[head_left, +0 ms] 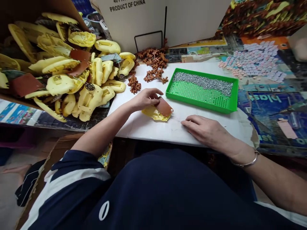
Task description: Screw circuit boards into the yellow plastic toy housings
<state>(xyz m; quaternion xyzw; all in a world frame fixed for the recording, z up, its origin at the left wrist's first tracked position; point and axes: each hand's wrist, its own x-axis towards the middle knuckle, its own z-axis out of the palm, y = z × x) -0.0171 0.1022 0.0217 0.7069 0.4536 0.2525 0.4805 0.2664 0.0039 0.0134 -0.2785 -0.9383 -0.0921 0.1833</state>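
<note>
My left hand (148,98) pinches the upper edge of a reddish-brown flat board (165,107) with small holes at its corners. Under that board lies a yellow plastic shell (153,114), partly covered by it, on the white work surface. To the right, my right hand (202,128) is low over the surface with its fingers curled together. Faint thin lines, perhaps wires, run from the shell toward its fingertips; what they pinch, if anything, is too small to make out.
A green tray (201,107) of small metal screws (203,81) sits beyond my hands. Yellow shells (90,99) spill from a carton at left. Brown plastic pieces (153,62) lie behind; small pale parts (259,60) are spread at right. A white carton (192,22) stands at the back.
</note>
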